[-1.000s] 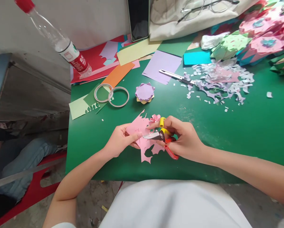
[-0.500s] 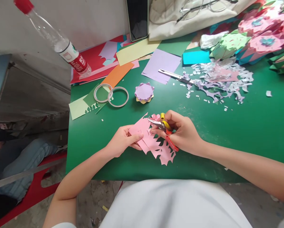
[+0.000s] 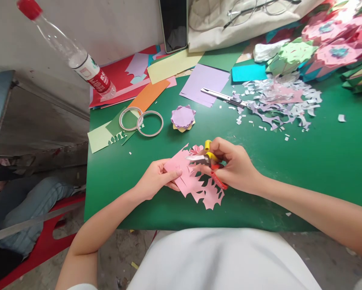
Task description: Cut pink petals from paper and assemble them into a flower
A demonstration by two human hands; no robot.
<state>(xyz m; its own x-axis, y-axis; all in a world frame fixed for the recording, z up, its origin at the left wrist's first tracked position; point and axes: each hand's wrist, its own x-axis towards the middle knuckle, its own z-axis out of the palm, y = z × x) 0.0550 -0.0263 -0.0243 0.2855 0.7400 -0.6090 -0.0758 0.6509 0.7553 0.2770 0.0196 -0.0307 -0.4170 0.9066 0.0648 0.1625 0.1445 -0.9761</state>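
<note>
Between the thumb and fingers of my left hand is a folded pink paper, its right part cut into jagged, leaf-like edges with holes. My right hand grips scissors with red and yellow handles. The blades point left over the upper part of the paper, and whether they touch it cannot be told. A small pink paper flower shows just above the blades. Beyond the hands sits a round purple and yellow paper piece on the green table.
Two tape rings overlap at the left near green paper strips. A cutter knife rests partly on purple sheets. Paper scraps, folded paper flowers, a bottle, a phone and glasses lie around the back.
The scissors have shifted slightly left and lower, with their blades closer together. My right hand has turned a little; my left hand and the pink paper are nearly unchanged.
</note>
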